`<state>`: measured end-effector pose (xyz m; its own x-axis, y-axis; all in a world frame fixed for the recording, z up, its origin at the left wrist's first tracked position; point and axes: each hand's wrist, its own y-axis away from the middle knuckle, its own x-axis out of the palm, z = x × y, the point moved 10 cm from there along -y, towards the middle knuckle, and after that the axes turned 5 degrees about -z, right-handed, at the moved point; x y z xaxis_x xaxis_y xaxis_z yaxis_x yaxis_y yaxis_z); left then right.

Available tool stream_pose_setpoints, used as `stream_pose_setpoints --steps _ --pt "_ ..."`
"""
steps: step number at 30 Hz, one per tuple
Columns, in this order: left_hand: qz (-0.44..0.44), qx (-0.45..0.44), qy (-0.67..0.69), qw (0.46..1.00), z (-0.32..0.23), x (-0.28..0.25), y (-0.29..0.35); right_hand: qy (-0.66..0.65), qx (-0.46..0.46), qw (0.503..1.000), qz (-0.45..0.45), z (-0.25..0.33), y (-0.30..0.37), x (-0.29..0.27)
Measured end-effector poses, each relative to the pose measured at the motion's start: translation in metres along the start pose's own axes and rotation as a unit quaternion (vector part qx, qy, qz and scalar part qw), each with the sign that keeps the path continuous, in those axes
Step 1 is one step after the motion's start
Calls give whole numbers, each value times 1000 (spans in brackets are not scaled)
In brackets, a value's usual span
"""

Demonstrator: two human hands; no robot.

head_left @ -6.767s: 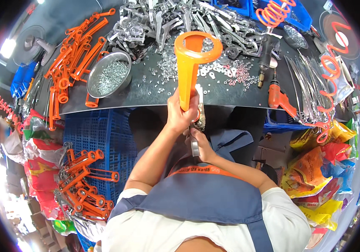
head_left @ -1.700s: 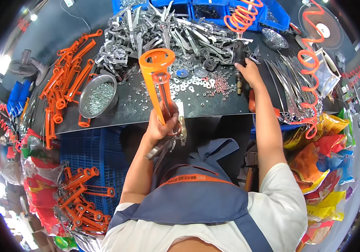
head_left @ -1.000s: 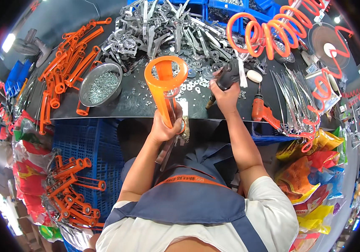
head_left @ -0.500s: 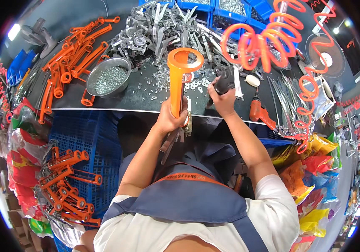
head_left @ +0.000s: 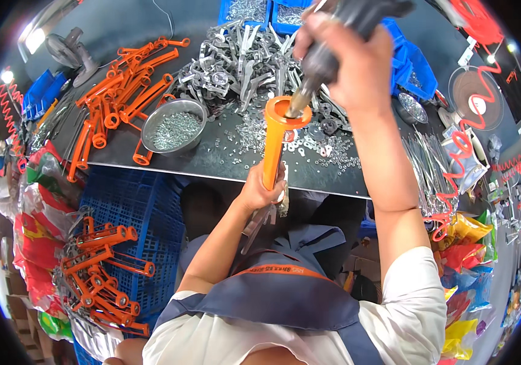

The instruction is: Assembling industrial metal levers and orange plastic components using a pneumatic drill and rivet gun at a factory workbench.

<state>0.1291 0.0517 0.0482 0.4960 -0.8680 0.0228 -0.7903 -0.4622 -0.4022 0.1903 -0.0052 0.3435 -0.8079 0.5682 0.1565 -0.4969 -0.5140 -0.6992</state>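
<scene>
Left of the orange frame, a metal bowl of small screws is set on the dark table, with loose orange frames beyond it. The orange frame is gripped upright by the left hand, above the table's near edge. A power screwdriver is clenched in the right hand, its tip set into the frame's top ring.

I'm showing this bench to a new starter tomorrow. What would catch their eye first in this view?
Probably the orange caulking-gun frame held upright at centre by the left hand, with the right hand pressing a grey power tool down into its ring end. Behind lie a heap of grey metal parts, more orange frames at left, and a steel bowl of small fasteners.
</scene>
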Motion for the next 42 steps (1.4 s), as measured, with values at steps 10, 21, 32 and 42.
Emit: stream_pose_setpoints --steps 10,21,32,42 --pt "23 -37 33 999 11 3 -2 88 -53 993 57 -22 11 27" --pt "15 -27 -14 999 -1 4 0 19 -45 997 -53 9 -11 -35" --pt "-38 116 435 892 -80 -62 20 662 220 710 -97 -182 146 -291" --pt "-244 96 565 782 -47 -102 21 455 -262 818 233 -78 214 38"
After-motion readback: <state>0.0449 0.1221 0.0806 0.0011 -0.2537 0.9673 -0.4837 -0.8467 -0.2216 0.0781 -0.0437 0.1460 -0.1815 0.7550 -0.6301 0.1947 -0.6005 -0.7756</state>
